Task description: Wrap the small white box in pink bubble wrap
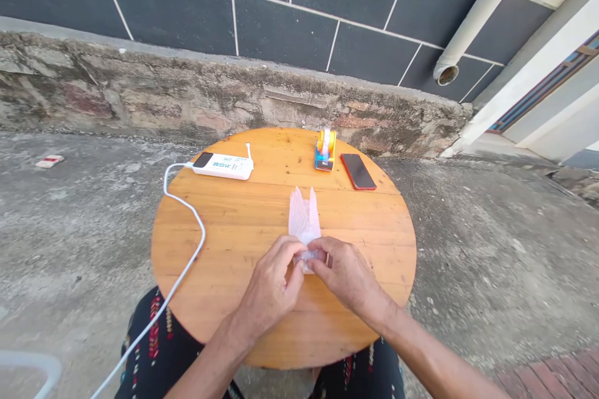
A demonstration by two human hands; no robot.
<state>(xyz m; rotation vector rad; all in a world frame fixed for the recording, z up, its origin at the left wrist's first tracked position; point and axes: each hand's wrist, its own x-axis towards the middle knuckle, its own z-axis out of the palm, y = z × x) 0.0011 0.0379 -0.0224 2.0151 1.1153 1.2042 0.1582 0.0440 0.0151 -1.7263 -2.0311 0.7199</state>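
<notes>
Two hands hold a thin plastic bag point(304, 215) at the middle of the round table point(238, 230).
From my distance, I see the left hand point(277, 277) pinching the bag's near end between thumb and forefinger; the right hand point(344, 268) seems to pinch it likewise, though its fingertips are small to judge. I would keep both grips close and gentle, so the film does not tear. The fingers partly cover the bag. Beyond, left to right: white cord point(204, 234), white device point(229, 166), tape dispenser point(324, 151), phone point(358, 171), all apart from the hands.

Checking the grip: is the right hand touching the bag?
Touching. The head view shows the right hand with its fingertips against the near end of the bag.
</notes>
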